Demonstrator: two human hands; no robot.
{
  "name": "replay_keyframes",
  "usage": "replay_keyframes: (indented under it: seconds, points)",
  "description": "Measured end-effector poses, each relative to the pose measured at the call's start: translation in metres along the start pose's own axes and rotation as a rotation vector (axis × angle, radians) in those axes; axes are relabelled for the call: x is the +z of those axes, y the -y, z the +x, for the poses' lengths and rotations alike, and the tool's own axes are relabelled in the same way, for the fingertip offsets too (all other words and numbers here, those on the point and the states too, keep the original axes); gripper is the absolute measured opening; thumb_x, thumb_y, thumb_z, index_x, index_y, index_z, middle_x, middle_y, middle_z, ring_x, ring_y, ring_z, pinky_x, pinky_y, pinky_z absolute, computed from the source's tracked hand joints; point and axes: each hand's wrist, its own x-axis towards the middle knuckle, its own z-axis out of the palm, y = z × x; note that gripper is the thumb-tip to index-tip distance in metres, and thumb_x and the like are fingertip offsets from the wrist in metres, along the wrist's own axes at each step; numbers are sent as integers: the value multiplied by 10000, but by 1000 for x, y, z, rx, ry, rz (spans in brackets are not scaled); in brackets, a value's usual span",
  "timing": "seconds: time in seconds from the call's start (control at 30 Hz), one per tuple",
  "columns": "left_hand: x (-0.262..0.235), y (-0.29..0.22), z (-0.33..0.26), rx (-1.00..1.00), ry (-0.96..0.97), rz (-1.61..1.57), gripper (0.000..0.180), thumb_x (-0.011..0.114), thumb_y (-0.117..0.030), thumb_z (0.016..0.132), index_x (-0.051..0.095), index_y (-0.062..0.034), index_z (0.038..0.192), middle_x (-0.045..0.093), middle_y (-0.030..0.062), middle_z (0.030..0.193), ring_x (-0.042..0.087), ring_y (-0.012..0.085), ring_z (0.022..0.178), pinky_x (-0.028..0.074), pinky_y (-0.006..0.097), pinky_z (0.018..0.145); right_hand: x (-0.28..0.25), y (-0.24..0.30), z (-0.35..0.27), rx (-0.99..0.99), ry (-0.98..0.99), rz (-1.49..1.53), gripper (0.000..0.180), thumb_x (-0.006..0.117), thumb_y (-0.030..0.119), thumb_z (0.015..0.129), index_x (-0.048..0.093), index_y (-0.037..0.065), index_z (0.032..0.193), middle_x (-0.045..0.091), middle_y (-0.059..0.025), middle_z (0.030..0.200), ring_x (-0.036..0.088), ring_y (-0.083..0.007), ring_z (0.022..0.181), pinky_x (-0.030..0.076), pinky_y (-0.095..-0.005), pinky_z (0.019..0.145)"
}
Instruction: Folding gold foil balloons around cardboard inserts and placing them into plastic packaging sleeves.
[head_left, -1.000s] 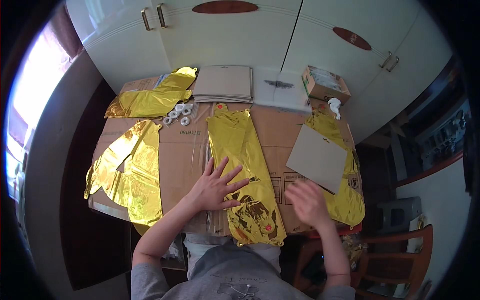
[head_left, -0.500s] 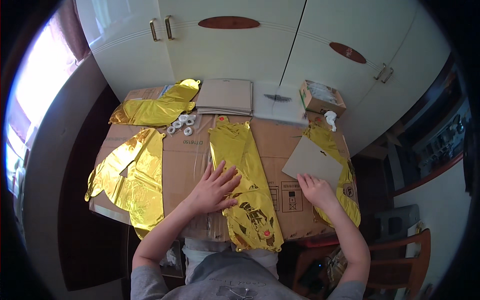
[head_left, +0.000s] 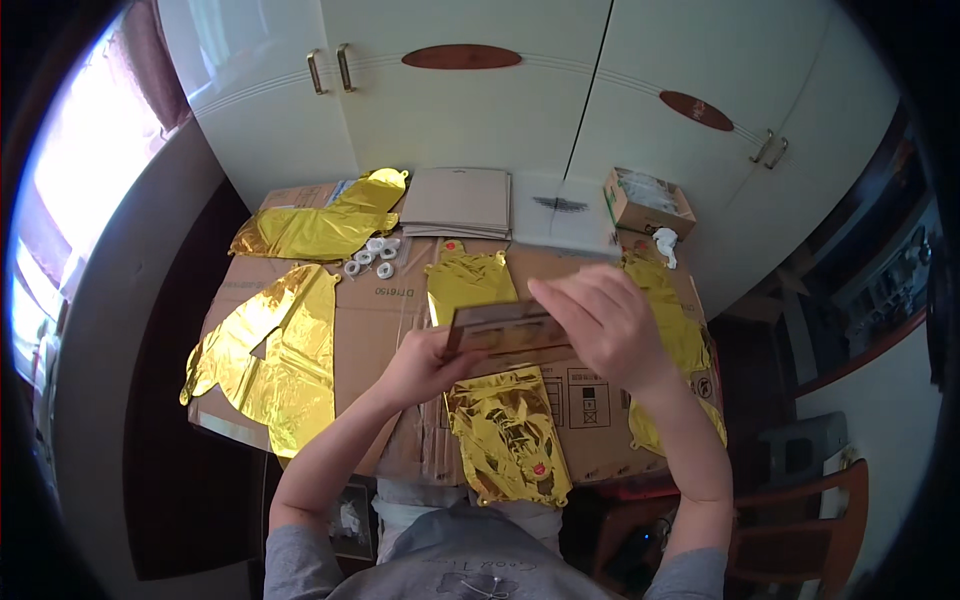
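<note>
A brown cardboard sheet [head_left: 505, 330] is held in the air over the middle of the table, tilted nearly flat. My left hand [head_left: 425, 365] grips its near left edge and my right hand [head_left: 600, 320] holds its right side from above. Under it a long gold foil balloon [head_left: 505, 430] lies flat on the cardboard-covered table [head_left: 385, 310], running from the far side to the near edge.
More gold foil balloons lie at the left [head_left: 270, 350], the far left [head_left: 315, 225] and the right [head_left: 680, 330]. Small white tape rolls [head_left: 370, 255], a stack of cardboard sheets [head_left: 470, 200], a clear bag [head_left: 565, 210] and an open box [head_left: 648, 200] stand before white cabinet doors.
My right hand picked the cardboard sheet up from the right side of the table and brought it over the middle balloon. My left hand left the balloon and took hold of the sheet.
</note>
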Motion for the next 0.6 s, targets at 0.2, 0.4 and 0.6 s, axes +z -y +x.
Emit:
replay_keyframes:
  seconds: [0.2, 0.4, 0.6]
  points:
    - [-5, 60, -17, -316, -221, -579, 191, 649, -118, 929, 651, 17, 1064, 683, 35, 920, 601, 93, 772, 500, 252, 740, 68, -4, -73, 702, 79, 425, 774, 704, 178, 869, 258, 79, 1494, 474, -148, 1308, 579, -225, 1061, 477, -380, 933]
    - [7, 80, -23, -367, -264, -352, 423, 696, -86, 864, 535, 0, 1246, 680, 81, 961, 618, 138, 779, 508, 277, 758, 126, 15, -112, 1116, 259, 956, 797, 654, -36, 841, 264, 130, 1516, 471, -136, 1231, 511, -125, 771, 492, -258, 709]
    - [4, 54, -16, -289, -276, 437, 844, 771, -190, 745, 316, -61, 1444, 657, 172, 1018, 636, 277, 852, 520, 370, 781, 143, 27, -129, 866, 208, 687, 485, 649, 1, 851, 524, 67, 1315, 497, -139, 1179, 586, -250, 972, 505, -333, 819]
